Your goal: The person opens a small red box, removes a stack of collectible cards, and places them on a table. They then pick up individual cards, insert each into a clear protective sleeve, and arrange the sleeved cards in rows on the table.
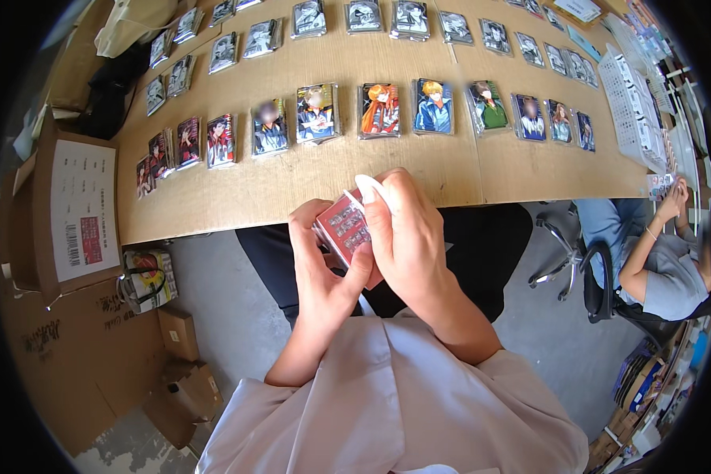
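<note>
The wooden table (284,180) bears colourful card stacks (433,107), grey stacks (411,20) behind them, and a white basket (620,118) at right.

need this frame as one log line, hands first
left hand: holding red pack | right hand: on same pack | table: card stacks in rows

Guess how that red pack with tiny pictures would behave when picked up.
The red pack is probably fairly stiff: its edges look straight between the left hand and right hand. Its flat, boxy shape makes rolling unlikely.
</note>
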`<state>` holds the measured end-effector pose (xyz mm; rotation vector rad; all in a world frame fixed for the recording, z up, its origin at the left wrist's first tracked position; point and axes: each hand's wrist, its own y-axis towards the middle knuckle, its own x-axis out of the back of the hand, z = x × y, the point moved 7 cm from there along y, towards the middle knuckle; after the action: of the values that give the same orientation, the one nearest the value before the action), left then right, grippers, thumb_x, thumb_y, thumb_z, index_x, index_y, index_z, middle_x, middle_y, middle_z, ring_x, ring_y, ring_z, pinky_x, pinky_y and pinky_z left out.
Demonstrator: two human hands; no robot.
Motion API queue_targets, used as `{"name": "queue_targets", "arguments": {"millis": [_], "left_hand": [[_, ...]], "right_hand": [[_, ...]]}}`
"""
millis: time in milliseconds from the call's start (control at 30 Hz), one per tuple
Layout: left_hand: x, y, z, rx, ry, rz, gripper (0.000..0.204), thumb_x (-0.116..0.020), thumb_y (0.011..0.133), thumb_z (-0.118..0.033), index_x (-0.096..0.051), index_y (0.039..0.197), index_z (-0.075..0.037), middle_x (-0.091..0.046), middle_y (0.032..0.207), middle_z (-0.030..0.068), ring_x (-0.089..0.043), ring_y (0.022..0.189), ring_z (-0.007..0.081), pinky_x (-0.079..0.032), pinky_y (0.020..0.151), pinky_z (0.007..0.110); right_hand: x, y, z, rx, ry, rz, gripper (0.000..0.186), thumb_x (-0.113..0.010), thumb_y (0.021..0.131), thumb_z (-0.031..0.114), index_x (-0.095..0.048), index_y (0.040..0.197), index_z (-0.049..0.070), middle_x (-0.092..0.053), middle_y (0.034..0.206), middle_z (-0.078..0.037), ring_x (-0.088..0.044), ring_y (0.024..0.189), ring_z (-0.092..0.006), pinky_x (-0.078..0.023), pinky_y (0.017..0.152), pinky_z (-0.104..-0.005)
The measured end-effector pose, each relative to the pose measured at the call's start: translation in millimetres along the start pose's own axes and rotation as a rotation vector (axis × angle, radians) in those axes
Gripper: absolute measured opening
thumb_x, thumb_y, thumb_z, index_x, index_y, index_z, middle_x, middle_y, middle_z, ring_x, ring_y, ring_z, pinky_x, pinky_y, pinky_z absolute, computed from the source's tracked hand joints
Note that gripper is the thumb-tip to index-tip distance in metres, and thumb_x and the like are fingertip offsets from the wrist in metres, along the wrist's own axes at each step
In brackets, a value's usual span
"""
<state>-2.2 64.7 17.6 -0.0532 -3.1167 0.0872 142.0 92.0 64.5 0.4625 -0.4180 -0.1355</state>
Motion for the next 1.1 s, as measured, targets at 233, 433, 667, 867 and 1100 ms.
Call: {"name": "queue_targets", "arguments": {"millis": [233, 433, 667, 867, 1100], "left_hand": [[7.3, 4.0, 1.0, -0.108, 0.217, -0.012, 0.063, -0.078, 0.079, -0.007, -0.054, 0.136, 0.001, -0.05, 0.124, 0.0161, -0.052, 0.117, 0.03, -0.049, 0.1, 0.039], [12.7, -1.9, 4.0, -0.104, 0.196, -0.064, 0.061, -0.08, 0.081, -0.009, -0.053, 0.135, 0.0, -0.049, 0.124, 0.0143, -0.054, 0.115, 0.0268, -0.048, 0.1, 0.038], [-17.4, -33.6, 2.2, -0.196, 0.151, 0.241, 0.062, -0.081, 0.077, -0.009, -0.053, 0.132, -0.001, -0.051, 0.128, 0.0136, -0.055, 0.116, 0.0229, -0.05, 0.098, 0.034], [43.1, -15.9, -19.3, -0.382, 0.347, -0.118, 0.059, -0.08, 0.078, -0.011, -0.055, 0.131, 0.0, -0.05, 0.133, 0.0189, -0.05, 0.129, 0.0356, -0.038, 0.115, 0.047], [39.1, 12.7, -26.5, -0.502, 0.499, -0.133, 0.057, -0.077, 0.084, -0.004, -0.057, 0.137, -0.005, -0.044, 0.149, 0.0204, -0.049, 0.138, 0.0376, -0.046, 0.113, 0.048]], "right_hand": [[-5.1, -2.7, -6.0, -0.099, 0.028, 0.064, 0.01, -0.059, 0.107, 0.005, -0.056, 0.106, -0.004, -0.057, 0.09, -0.02, -0.06, 0.078, -0.0396, -0.05, 0.07, -0.0469], [-13.3, 4.7, 6.2, -0.048, -0.048, 0.097, 0.019, -0.056, 0.111, 0.011, -0.047, 0.099, -0.002, -0.054, 0.086, -0.023, -0.058, 0.077, -0.0456, -0.048, 0.07, -0.0511], [-12.9, 19.8, 4.8, -0.099, -0.106, 0.3, 0.017, -0.06, 0.108, 0.013, -0.049, 0.104, 0.001, -0.067, 0.087, -0.025, -0.066, 0.079, -0.0469, -0.051, 0.069, -0.0493], [39.1, 34.1, -21.0, -0.207, 0.009, 0.287, 0.019, -0.068, 0.103, 0.019, -0.064, 0.101, 0.001, -0.068, 0.083, -0.023, -0.068, 0.08, -0.044, -0.052, 0.07, -0.0496], [-7.7, 18.0, -80.8, 0.023, -0.502, 0.178, 0.024, -0.075, 0.095, 0.018, -0.066, 0.102, -0.003, -0.07, 0.09, -0.019, -0.075, 0.078, -0.0346, -0.059, 0.063, -0.0459]]}}
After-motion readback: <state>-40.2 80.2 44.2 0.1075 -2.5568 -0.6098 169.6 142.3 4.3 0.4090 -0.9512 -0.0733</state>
